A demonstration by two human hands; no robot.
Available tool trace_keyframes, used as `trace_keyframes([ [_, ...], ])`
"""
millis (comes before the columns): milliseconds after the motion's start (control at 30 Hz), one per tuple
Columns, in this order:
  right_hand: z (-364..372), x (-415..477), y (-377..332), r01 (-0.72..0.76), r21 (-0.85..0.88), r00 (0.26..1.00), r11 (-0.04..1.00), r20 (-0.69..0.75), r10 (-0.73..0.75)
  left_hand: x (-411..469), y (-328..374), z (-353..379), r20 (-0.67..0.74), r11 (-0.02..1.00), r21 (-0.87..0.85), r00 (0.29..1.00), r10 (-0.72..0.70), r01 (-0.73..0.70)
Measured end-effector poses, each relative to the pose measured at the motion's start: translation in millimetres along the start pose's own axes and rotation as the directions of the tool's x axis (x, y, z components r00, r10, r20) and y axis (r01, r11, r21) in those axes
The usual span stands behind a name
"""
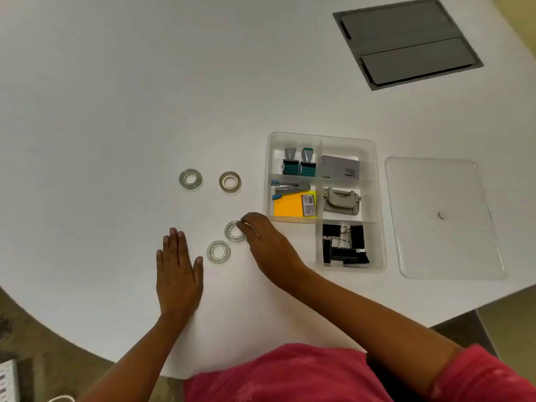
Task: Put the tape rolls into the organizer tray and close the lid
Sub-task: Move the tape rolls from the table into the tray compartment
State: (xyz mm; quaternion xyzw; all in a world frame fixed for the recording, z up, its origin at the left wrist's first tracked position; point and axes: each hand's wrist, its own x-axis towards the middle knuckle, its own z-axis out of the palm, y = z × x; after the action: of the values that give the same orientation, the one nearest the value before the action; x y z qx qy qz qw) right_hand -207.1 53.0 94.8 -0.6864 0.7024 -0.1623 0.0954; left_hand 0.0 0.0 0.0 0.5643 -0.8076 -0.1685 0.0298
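Your right hand (pixel 261 239) is the nearer one: its curled fingertips rest on the tape roll (pixel 233 231), which lies flat on the table (pixel 116 111) just left of the organizer tray (pixel 380 216). Whether that grip has closed, you cannot tell. Your left hand (pixel 177 271) lies flat and empty, further left of the tray.

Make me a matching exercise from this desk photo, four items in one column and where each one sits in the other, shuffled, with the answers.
1. black binder clips
2. clear plastic lid
3. grey hole punch
4. amber-cored tape roll

A. flat on the table, right of the clear organizer tray
B. tray's nearest compartment
C. on the table, left of the tray
D. tray's middle right compartment

Pairs: 1-B, 2-A, 3-D, 4-C
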Motion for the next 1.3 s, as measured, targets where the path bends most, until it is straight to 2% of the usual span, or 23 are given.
trace_keyframes([
  [133,5.6,21.0,-5.1,0.057,-0.076,0.996,0.995,0.075,-0.051,1.1,0.7,-0.9,-0.003,0.999,0.014,0.999,-0.032,0.032],
  [267,13.9,31.3,-7.0,0.063,-0.128,0.961,0.99,0.275,-0.026,1.5,-2.6,2.0,-0.004,1.0,0.009,1.0,-0.03,0.03],
  [367,22.4,38.2,-6.5,0.056,-0.147,0.946,0.987,0.325,-0.005,1.8,-2.6,3.3,-0.007,0.999,0.016,0.999,-0.035,0.036],
  [667,23.0,43.6,-7.3,-0.011,-0.091,0.949,0.996,0.312,0.039,1.4,-4.4,4.2,-0.01,0.999,0.01,0.999,-0.034,0.034],
  [767,5.9,37.4,-8.6,-0.071,-0.039,0.971,0.997,0.226,0.078,1.0,-4.3,4.3,-0.017,1.0,0.003,0.999,-0.027,0.027],
  [867,-19.9,25.2,-6.3,-0.171,0.019,0.983,0.985,0.066,0.169,0.8,-4.1,3.9,-0.023,1.0,-0.005,0.999,-0.024,0.024],
  [967,-36.8,4.2,7.0,-0.326,-0.07,0.945,0.943,0.003,0.327,0.7,-4.0,3.5,-0.026,1.0,-0.015,1.0,-0.017,0.017],
  [1100,-43.2,-23.4,31.2,-0.491,-0.262,0.852,0.831,0.057,0.521,1.0,-4.4,3.3,-0.03,1.0,-0.017,0.999,-0.019,0.018],
  [1200,-37.9,-33.9,41.0,-0.54,-0.341,0.789,0.769,0.113,0.604,0.5,-4.4,3.8,-0.033,1.0,-0.019,0.999,-0.016,0.015],
  [1300,-31.5,-35.0,44.9,-0.556,-0.355,0.776,0.752,0.103,0.622,0.5,-4.1,3.6,-0.037,1.0,-0.015,0.999,-0.015,0.014],
])
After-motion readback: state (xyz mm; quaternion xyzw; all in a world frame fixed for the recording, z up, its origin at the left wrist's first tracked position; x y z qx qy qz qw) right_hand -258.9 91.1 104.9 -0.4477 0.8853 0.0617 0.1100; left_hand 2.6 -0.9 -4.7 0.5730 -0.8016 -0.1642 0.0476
